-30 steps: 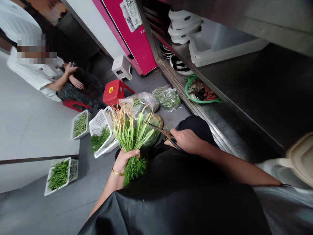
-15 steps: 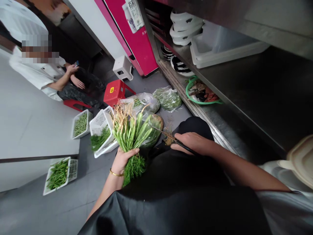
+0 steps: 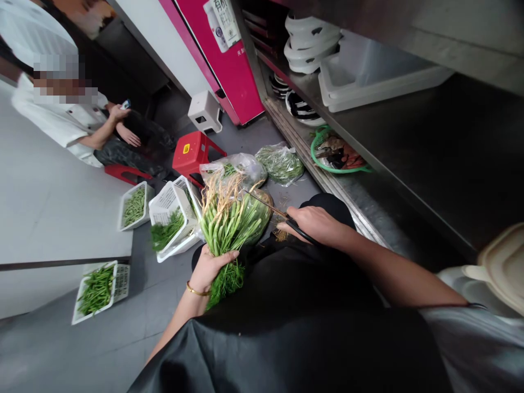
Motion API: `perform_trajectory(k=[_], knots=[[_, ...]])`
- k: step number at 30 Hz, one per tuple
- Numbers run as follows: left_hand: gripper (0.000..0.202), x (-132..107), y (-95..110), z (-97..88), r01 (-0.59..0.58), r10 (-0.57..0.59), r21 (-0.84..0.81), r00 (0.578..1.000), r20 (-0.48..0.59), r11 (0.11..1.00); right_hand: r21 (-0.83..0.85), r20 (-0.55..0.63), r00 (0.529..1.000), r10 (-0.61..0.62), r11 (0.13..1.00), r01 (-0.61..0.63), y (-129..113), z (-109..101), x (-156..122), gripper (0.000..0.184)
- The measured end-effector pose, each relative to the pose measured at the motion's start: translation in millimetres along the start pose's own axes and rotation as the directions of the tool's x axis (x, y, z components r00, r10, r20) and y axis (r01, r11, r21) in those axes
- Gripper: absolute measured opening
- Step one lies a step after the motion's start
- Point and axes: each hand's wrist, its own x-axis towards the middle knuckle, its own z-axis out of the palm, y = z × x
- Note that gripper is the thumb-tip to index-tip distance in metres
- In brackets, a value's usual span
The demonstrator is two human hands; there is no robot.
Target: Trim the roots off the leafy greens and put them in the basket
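My left hand (image 3: pixel 210 266) is closed round a bunch of green herb stalks (image 3: pixel 227 224), roots up and feathery leaves hanging below the fist. My right hand (image 3: pixel 313 224) grips a pair of scissors (image 3: pixel 272 209) whose blades reach into the root end of the bunch. A black apron (image 3: pixel 295 322) covers my lap under both hands. A clear bag of greens (image 3: pixel 260 215) lies on the floor just behind the bunch.
White baskets with greens (image 3: pixel 170 221) (image 3: pixel 133 206) (image 3: pixel 98 292) stand on the grey floor at left. Two more bags of greens (image 3: pixel 280 164) (image 3: pixel 235 168) and a red stool (image 3: pixel 194 153) lie farther off. A seated person (image 3: pixel 82 120) holds a phone. A steel shelf (image 3: pixel 368 114) runs along the right.
The bunch has tilted right toward the scissors, and my right hand has brought the blades up into the roots. A clump of cut roots fell near my knee.
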Motion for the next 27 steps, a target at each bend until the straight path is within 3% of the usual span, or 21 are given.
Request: perform_trajectory(k=[5, 11, 16, 22, 27], knots=[[0.032, 2.5, -1.5, -1.4, 0.042, -0.044, -0.058, 0.998, -0.043, 0.997, -0.015, 0.008, 0.997, 0.078, 0.997, -0.077, 3.8, 4.1, -9.6, 0.052], [0.03, 3.0, 4.2, 4.2, 0.026, -0.029, -0.047, 0.998, -0.061, 0.999, -0.023, 0.122, 0.992, -0.041, 0.999, 0.044, -14.1, 9.5, -13.9, 0.054], [0.031, 2.4, 5.4, 6.5, 0.018, -0.018, -0.005, 0.997, -0.073, 1.0, -0.026, 0.109, 0.993, -0.054, 0.998, 0.058, -15.9, 11.3, -8.9, 0.055], [0.031, 4.8, -1.7, 0.9, 0.067, -0.08, -0.2, 0.995, -0.057, 0.977, -0.034, 0.088, 0.995, -0.039, 0.999, 0.042, -8.6, 23.0, -13.9, 0.054], [0.024, 4.4, -0.4, 2.1, 0.086, -0.094, -0.183, 0.995, -0.038, 0.979, 0.064, 0.012, 1.0, 0.009, 0.998, -0.01, -7.8, 36.3, -15.5, 0.042]])
